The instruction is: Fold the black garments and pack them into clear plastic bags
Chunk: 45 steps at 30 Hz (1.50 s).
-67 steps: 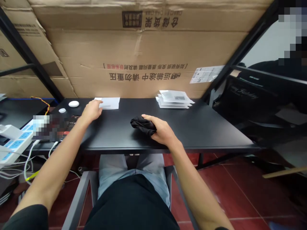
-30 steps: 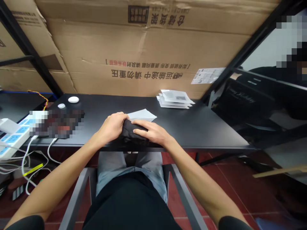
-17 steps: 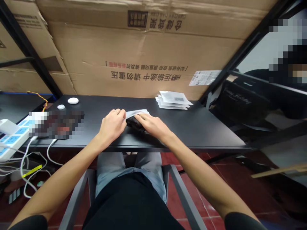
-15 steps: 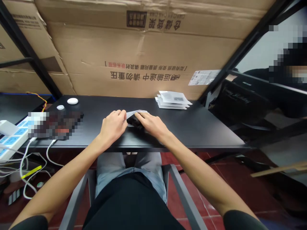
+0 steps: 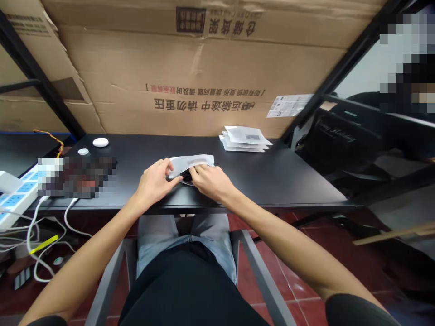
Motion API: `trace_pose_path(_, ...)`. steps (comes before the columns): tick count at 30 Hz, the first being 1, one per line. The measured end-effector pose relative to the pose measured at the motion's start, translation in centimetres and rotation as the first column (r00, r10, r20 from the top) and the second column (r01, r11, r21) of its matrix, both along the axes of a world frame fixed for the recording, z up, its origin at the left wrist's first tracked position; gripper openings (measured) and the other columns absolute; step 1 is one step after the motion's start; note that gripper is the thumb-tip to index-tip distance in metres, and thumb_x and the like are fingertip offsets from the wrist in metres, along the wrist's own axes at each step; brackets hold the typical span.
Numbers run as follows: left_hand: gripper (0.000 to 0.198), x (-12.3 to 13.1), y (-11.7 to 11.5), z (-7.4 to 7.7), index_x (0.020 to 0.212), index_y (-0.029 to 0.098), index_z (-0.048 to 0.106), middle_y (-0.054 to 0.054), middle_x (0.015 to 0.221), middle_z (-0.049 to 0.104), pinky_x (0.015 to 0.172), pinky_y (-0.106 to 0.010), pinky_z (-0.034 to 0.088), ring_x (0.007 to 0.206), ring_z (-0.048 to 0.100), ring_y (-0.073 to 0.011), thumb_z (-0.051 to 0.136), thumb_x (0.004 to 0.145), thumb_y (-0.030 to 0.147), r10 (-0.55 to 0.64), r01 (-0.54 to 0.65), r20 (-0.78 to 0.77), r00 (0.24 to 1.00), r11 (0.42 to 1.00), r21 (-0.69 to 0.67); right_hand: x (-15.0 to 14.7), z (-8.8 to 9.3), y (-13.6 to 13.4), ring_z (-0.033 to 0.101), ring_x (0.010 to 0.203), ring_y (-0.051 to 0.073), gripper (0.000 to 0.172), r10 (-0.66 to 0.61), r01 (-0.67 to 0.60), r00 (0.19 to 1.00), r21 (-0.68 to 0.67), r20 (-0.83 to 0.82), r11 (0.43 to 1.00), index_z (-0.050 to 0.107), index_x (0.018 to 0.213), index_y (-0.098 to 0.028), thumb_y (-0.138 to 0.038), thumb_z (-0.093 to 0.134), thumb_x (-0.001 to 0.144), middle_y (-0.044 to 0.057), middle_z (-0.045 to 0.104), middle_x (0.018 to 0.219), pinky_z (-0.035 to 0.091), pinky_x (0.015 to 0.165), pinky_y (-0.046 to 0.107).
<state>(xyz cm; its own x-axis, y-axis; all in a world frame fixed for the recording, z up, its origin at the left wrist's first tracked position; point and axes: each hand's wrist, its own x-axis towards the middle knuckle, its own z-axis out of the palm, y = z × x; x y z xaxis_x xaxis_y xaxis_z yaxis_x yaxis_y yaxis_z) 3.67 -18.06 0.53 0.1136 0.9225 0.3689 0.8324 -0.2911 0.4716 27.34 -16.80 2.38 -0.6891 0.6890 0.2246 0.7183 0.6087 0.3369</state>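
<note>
A whitish translucent pouch (image 5: 183, 163) lies between my hands near the middle of the black table (image 5: 272, 181). Its near side is lifted, and a dark item (image 5: 186, 175) shows at the opening. My left hand (image 5: 156, 181) is at the pouch's left edge, thumb and fingers apart around it. The fingers of my right hand (image 5: 210, 181) are bent together at the opening, on or around the dark item; their tips are partly hidden. Farther back on the right lies a stack of similar pouches (image 5: 244, 138).
A large cardboard sheet (image 5: 204, 59) stands behind the table. At the left are a white oval object (image 5: 100, 142), a small round white cap (image 5: 83, 151), a blurred-out object (image 5: 90, 176), a power strip (image 5: 20, 194) and cables. A person (image 5: 408, 77) is at the far right.
The pouch now lies flatter and shows more of its surface. My left hand has loosened and shifted slightly left. My right hand's fingers have curled in lower at the opening.
</note>
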Motion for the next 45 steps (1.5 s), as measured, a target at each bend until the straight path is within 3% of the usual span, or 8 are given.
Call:
trace_pose_path(4, 0.051, -2.6, 0.0, -0.7, 0.095, 0.025, 0.069, -0.002, 0.079, 0.073, 0.061, -0.032, 0.049, 0.066, 0.067, -0.0207, 0.081, 0.092, 0.075, 0.062, -0.012, 0.215, 0.975, 0.974, -0.225, 2.0, -0.5, -0.7, 0.07, 0.098, 0.027, 0.035, 0.224, -0.228, 0.973, 0.116, 0.049, 0.967, 0.078, 0.114, -0.015, -0.007, 0.044, 0.116, 0.013, 0.082, 0.105, 0.046, 0.068, 0.036)
trace_pose_path(8, 0.054, -3.9, 1.0, -1.3, 0.089, 0.022, 0.071, -0.003, 0.072, 0.068, 0.048, -0.027, 0.045, 0.053, 0.059, -0.0154, 0.065, 0.103, 0.074, 0.086, 0.189, 0.512, 0.855, 0.867, -0.461, 1.9, -1.1, 0.0, 0.064, 0.095, 0.025, 0.029, 0.387, -0.37, 0.922, 0.228, -0.032, 0.901, 0.078, 0.11, -0.018, -0.016, 0.05, 0.12, 0.01, 0.079, 0.103, 0.044, 0.074, 0.038)
trace_pose_path(13, 0.04, -3.1, 1.7, -1.2, 0.077, 0.021, 0.062, -0.001, 0.07, 0.062, 0.046, -0.021, 0.039, 0.054, 0.054, -0.0107, 0.077, 0.096, 0.053, 0.039, 0.34, 0.628, 0.777, 0.814, -0.471, -1.7, -2.0, 1.4, 0.062, 0.1, 0.026, 0.025, 0.512, -0.481, 0.859, 0.327, -0.01, 0.813, 0.078, 0.114, -0.015, -0.018, 0.054, 0.12, 0.012, 0.077, 0.111, 0.043, 0.083, 0.04)
trace_pose_path(18, 0.038, -2.5, 1.1, -0.9, 0.075, 0.022, 0.058, 0.003, 0.065, 0.053, 0.047, -0.02, 0.035, 0.052, 0.047, -0.0088, 0.079, 0.093, 0.048, 0.004, 0.403, 0.693, 0.721, 0.811, -0.424, -4.2, -3.0, 2.0, 0.06, 0.099, 0.025, 0.032, 0.523, -0.491, 0.852, 0.385, 0.027, 0.781, 0.077, 0.102, -0.015, -0.008, 0.049, 0.117, 0.012, 0.076, 0.108, 0.042, 0.082, 0.041)
trace_pose_path(30, 0.046, -3.1, 0.7, -0.9, 0.075, 0.022, 0.055, 0.004, 0.067, 0.05, 0.047, -0.02, 0.025, 0.052, 0.036, -0.0065, 0.081, 0.093, 0.056, 0.035, 0.385, 0.692, 0.721, 0.811, -0.441, -1.3, -2.8, 2.1, 0.06, 0.096, 0.024, 0.03, 0.503, -0.482, 0.864, 0.249, -0.029, 0.84, 0.075, 0.104, -0.02, -0.011, 0.051, 0.118, 0.008, 0.076, 0.104, 0.038, 0.082, 0.041)
trace_pose_path(40, 0.039, -5.9, -0.1, 0.0, 0.08, 0.021, 0.059, 0.004, 0.071, 0.049, 0.048, -0.018, 0.02, 0.052, 0.031, -0.0039, 0.085, 0.088, 0.048, 0.118, 0.381, 0.747, 0.655, 0.801, -0.461, 9.6, -2.4, 0.9, 0.063, 0.093, 0.024, 0.032, 0.357, -0.332, 0.923, 0.171, -0.141, 0.928, 0.076, 0.099, -0.025, -0.021, 0.051, 0.118, 0.007, 0.078, 0.097, 0.047, 0.088, 0.043)
trace_pose_path(43, 0.04, -5.0, -0.7, 0.0, 0.08, 0.02, 0.057, 0.004, 0.073, 0.05, 0.048, -0.018, 0.02, 0.052, 0.032, -0.0036, 0.084, 0.089, 0.049, 0.103, 0.414, 0.743, 0.662, 0.776, -0.476, 10.6, -2.1, 0.0, 0.07, 0.104, 0.028, 0.026, 0.287, -0.273, 0.925, 0.09, -0.247, 0.958, 0.079, 0.104, -0.025, -0.025, 0.055, 0.115, 0.01, 0.08, 0.103, 0.053, 0.1, 0.048)
trace_pose_path(45, 0.044, -4.0, -1.1, 0.0, 0.078, 0.02, 0.055, 0.003, 0.073, 0.051, 0.047, -0.017, 0.021, 0.052, 0.032, -0.0034, 0.083, 0.092, 0.051, 0.074, 0.441, 0.738, 0.671, 0.76, -0.477, 9.3, -2.1, -0.6, 0.069, 0.13, 0.037, 0.026, 0.238, -0.239, 0.922, 0.034, -0.305, 0.97, 0.079, 0.127, -0.02, -0.033, 0.063, 0.111, 0.019, 0.08, 0.131, 0.054, 0.114, 0.056)
